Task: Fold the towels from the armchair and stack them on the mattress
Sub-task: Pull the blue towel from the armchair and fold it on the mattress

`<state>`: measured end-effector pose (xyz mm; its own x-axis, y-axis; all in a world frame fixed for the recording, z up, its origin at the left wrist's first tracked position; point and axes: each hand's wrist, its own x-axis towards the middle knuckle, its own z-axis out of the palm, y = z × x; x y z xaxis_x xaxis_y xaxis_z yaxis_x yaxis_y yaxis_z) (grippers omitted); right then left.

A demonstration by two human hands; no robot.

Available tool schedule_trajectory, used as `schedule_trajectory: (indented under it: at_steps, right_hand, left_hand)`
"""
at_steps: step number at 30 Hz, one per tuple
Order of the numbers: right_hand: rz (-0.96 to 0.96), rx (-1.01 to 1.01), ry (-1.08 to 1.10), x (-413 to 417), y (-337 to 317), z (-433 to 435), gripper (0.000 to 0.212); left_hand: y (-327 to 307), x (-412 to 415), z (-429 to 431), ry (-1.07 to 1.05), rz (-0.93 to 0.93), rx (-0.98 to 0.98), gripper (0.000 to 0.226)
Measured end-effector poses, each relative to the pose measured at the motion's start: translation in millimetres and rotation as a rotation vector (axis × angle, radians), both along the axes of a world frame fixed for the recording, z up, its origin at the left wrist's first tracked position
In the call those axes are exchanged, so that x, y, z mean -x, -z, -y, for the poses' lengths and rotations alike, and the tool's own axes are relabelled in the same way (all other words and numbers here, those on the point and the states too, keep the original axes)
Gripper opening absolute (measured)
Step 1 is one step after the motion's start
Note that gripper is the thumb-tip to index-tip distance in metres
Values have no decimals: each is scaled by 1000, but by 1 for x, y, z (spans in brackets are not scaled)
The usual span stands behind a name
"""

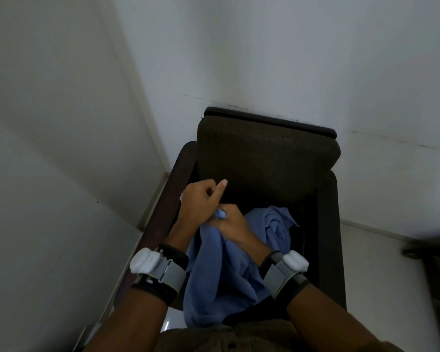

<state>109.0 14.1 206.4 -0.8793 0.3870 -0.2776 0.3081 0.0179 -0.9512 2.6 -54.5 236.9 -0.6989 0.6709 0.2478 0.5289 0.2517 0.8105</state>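
Against a bare white wall corner [127,102], a person stands over a dark brown upholstered armchair [264,153], pushed back into the angle of the room so its padded back nearly meets the wall.

At left, the left hand [201,201] is raised over the seat's left armrest, its fingers [220,186] curled closed around a pinch of crumpled light-blue cloth towel [221,273], with a pale edge of fabric showing just beyond the knuckles. A white-and-grey sensor band [155,265] is strapped around that wrist.

Touching it on the right, the right hand [233,224] is closed on the same bunch of towel, its fingers wrapped into the fabric right beside the left hand's grip. Holding both hands together at one spot appears meant to find a corner or hem before drawing the hands apart.

Below the hands, the towel hangs in loose folds over the seat's front edge, while its far end lies heaped on the seat cushion to the right. It is unfolded and not yet clear of the chair.

A matching wrist band [287,268] sits on the right forearm. No mattress is in view, so the stacking spot cannot be judged. Whether more towels lie beneath this one cannot be told.
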Motion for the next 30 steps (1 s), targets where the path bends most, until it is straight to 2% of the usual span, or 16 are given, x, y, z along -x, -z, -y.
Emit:
schedule_trajectory:
  at_steps: [1, 4, 6, 8, 10, 11, 13, 14, 15, 18, 21, 23, 25, 27, 28, 30]
  right_hand:
    - [12, -2, 22, 2, -3, -4, 5]
    - [-23, 69, 161, 5, -5, -3, 42]
    - [-22, 168, 237, 5, -1, -5, 51]
    - [-8, 252, 266, 4, 4, -6, 31]
    - [-20, 262, 259, 4, 5, -5, 13]
    - [-32, 242, 244, 5, 6, -3, 9]
    - [-70, 133, 220, 5, 6, -1, 9]
    - [-95, 79, 204, 6, 7, 1, 11]
    - [-124, 41, 181, 6, 10, 1, 12]
    - [-145, -69, 83, 8, 13, 3, 14]
    - [-132, -80, 10, 7, 8, 4, 42]
    - [-108, -56, -64, 4, 9, 3, 42]
    - [-96, -2, -109, 2, 7, 3, 15]
    - [-91, 74, -104, 1, 5, -1, 15]
    - [-76, 99, -92, -2, 6, -5, 10]
    - [3, 86, -56, -6, 10, -13, 21]
  left_hand:
    - [1, 1, 2, -41, -43, 11, 45]
    - [11, 7, 10, -236, -245, 15, 39]
    - [13, 2, 17, -362, -173, -22, 39]
    - [11, -14, 22, -439, 29, 24, 45]
    - [12, -23, 22, -466, 251, 209, 56]
    - [11, -22, 21, -470, 429, 248, 58]
    - [9, -11, 15, -451, 905, 142, 55]
    - [7, -5, 15, -431, 1046, 101, 54]
    - [9, 2, 13, -382, 1078, 123, 55]
    - [14, 16, 15, -320, 927, 336, 41]
    - [18, 26, 17, -364, 845, 359, 41]
    - [17, 29, 16, -399, 930, 300, 40]
    - [18, 28, 17, -414, 1102, 199, 28]
    - [21, 27, 18, -452, 1243, 57, 16]
    - [23, 27, 19, -481, 1261, -7, 13]
    - [25, 30, 20, -542, 1217, -90, 11]
